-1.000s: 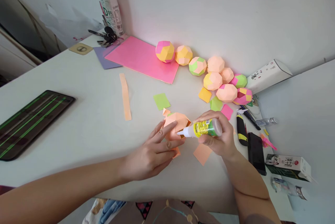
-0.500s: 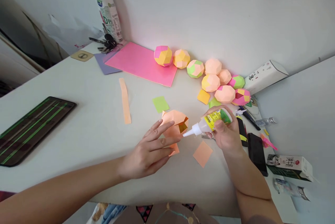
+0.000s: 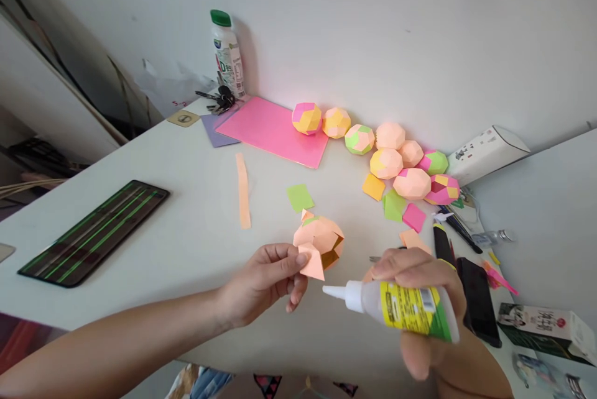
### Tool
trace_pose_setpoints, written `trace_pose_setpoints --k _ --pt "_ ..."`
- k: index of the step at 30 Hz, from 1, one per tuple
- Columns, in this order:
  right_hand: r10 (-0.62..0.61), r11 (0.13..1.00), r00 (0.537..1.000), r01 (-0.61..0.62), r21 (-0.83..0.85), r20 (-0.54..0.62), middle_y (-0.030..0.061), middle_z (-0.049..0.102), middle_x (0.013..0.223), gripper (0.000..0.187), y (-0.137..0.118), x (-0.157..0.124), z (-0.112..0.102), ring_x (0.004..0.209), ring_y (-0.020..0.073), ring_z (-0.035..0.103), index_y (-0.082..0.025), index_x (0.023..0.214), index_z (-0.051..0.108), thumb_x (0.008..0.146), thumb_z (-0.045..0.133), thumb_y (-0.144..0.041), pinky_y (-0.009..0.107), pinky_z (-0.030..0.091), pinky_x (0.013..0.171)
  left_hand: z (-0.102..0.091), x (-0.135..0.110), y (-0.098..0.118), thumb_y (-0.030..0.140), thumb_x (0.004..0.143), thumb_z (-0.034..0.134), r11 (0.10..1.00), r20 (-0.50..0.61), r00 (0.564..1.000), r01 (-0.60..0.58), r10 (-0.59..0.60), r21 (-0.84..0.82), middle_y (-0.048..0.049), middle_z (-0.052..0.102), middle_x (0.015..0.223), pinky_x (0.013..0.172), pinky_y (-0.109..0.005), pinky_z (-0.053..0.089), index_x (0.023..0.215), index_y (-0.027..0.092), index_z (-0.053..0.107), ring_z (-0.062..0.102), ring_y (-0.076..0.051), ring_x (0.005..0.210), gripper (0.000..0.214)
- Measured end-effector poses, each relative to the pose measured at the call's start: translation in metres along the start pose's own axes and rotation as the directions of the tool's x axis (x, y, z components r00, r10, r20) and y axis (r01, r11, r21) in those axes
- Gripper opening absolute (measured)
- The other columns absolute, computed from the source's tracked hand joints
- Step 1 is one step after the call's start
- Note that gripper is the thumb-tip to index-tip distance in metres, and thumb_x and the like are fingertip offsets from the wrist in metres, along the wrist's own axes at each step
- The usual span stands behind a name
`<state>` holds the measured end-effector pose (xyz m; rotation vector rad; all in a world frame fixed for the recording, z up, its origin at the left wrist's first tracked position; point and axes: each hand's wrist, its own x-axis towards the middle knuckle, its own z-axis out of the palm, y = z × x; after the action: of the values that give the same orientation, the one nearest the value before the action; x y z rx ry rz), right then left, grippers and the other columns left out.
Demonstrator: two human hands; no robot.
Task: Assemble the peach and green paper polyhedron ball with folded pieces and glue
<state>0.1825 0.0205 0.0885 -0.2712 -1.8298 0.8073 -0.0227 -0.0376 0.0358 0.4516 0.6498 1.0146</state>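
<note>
My left hand pinches a small peach paper piece between thumb and fingers, in front of a half-built paper ball. That ball sits on the table, peach with a green patch, and its right side gapes with a dark hollow. Wrapped in my right hand is a glue bottle with a yellow and green label. It lies nearly level, its white nozzle aimed left, close to the paper's lower corner; I cannot tell whether they touch. Scissors are mostly hidden behind my right hand.
Several finished paper balls line the wall beside a pink sheet. Green and pink squares and a peach strip lie about. A tablet-like device is left; a black phone and carton are right.
My left hand has gone from lying spread over the ball and paper to pinching a peach piece. My right hand has lowered the glue bottle and levelled it. The view has shifted slightly.
</note>
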Motion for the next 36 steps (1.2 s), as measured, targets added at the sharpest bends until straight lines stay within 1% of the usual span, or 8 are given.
trace_pose_setpoints --k 4,7,9,13,17,21,27,36 --pt "-0.151 0.98 0.988 0.145 -0.137 -0.035 0.0068 0.066 0.076 0.043 -0.006 -0.007 0.007 0.055 0.0186 0.062 -0.017 0.112 0.063 0.081 0.069 -0.046 0.032 0.054 0.044 0.001 -0.002 0.0 0.046 0.075 0.073 1.0 -0.04 0.999 0.019 -0.019 0.001 0.0009 0.055 0.04 0.038 -0.018 0.034 0.064 0.012 0.062 0.046 -0.007 0.035 0.038" --pt "-0.146 0.959 0.985 0.164 -0.233 0.094 0.0077 0.071 0.082 0.03 -0.01 -0.012 0.003 0.058 0.0203 0.068 -0.019 0.115 0.061 0.088 0.063 -0.032 0.036 0.061 0.05 0.001 -0.001 -0.002 0.05 0.072 0.074 0.999 -0.068 0.996 0.049 -0.049 -0.001 0.0028 0.051 0.037 0.036 -0.018 0.032 0.06 0.013 0.059 0.04 -0.006 0.032 0.042" --pt "-0.134 0.941 0.969 0.189 -0.279 0.206 0.0092 0.073 0.087 0.032 -0.012 -0.015 -0.001 0.061 0.0219 0.071 -0.02 0.118 0.058 0.087 0.064 -0.028 0.036 0.063 0.051 0.001 0.0 -0.004 0.052 0.071 0.074 0.998 -0.071 0.995 0.066 -0.066 0.004 0.0044 0.047 0.035 0.034 -0.018 0.029 0.058 0.014 0.057 0.037 -0.005 0.03 0.044" --pt "-0.13 0.89 0.916 0.277 -0.363 0.38 0.0117 0.074 0.091 0.052 -0.017 -0.011 -0.008 0.066 0.0254 0.073 -0.02 0.114 0.055 0.072 0.081 -0.035 0.038 0.065 0.052 0.0 0.0 -0.005 0.054 0.072 0.072 0.996 -0.054 0.995 0.083 -0.082 0.032 0.0064 0.042 0.033 0.033 -0.018 0.026 0.056 0.015 0.054 0.032 -0.004 0.028 0.046" --pt "-0.118 0.837 0.858 0.357 -0.415 0.499 0.0115 0.075 0.087 0.05 -0.022 -0.002 -0.008 0.065 0.0248 0.073 -0.021 0.1 0.055 0.065 0.085 -0.039 0.038 0.065 0.054 -0.002 0.0 -0.005 0.054 0.072 0.072 0.996 -0.055 0.995 0.081 -0.079 0.037 0.0071 0.041 0.032 0.033 -0.018 0.024 0.055 0.015 0.053 0.03 -0.004 0.027 0.047" --pt "-0.127 0.809 0.844 0.392 -0.438 0.52 0.0116 0.075 0.085 0.048 -0.025 0.002 -0.007 0.064 0.0247 0.073 -0.021 0.097 0.054 0.064 0.086 -0.036 0.038 0.065 0.054 -0.002 0.0 -0.005 0.054 0.071 0.073 0.996 -0.063 0.994 0.088 -0.086 0.034 0.007 0.041 0.033 0.034 -0.018 0.023 0.055 0.015 0.054 0.03 -0.004 0.028 0.046" --pt "-0.128 0.815 0.843 0.389 -0.429 0.523 0.0109 0.075 0.087 0.049 -0.025 -0.001 -0.007 0.06 0.0244 0.072 -0.023 0.098 0.056 0.062 0.086 -0.034 0.039 0.065 0.051 -0.001 0.0 -0.006 0.055 0.071 0.072 0.996 -0.061 0.995 0.084 -0.082 0.036 0.0069 0.042 0.032 0.034 -0.019 0.024 0.055 0.015 0.055 0.03 -0.004 0.027 0.046" --pt "-0.104 0.801 0.863 0.368 -0.472 0.495 0.0113 0.075 0.091 0.049 -0.026 -0.004 -0.011 0.067 0.0249 0.073 -0.022 0.098 0.058 0.061 0.087 -0.035 0.038 0.066 0.053 -0.002 0.001 -0.007 0.053 0.072 0.072 0.997 -0.057 0.996 0.075 -0.073 0.034 0.0074 0.04 0.032 0.034 -0.019 0.022 0.055 0.015 0.054 0.03 -0.004 0.028 0.045"
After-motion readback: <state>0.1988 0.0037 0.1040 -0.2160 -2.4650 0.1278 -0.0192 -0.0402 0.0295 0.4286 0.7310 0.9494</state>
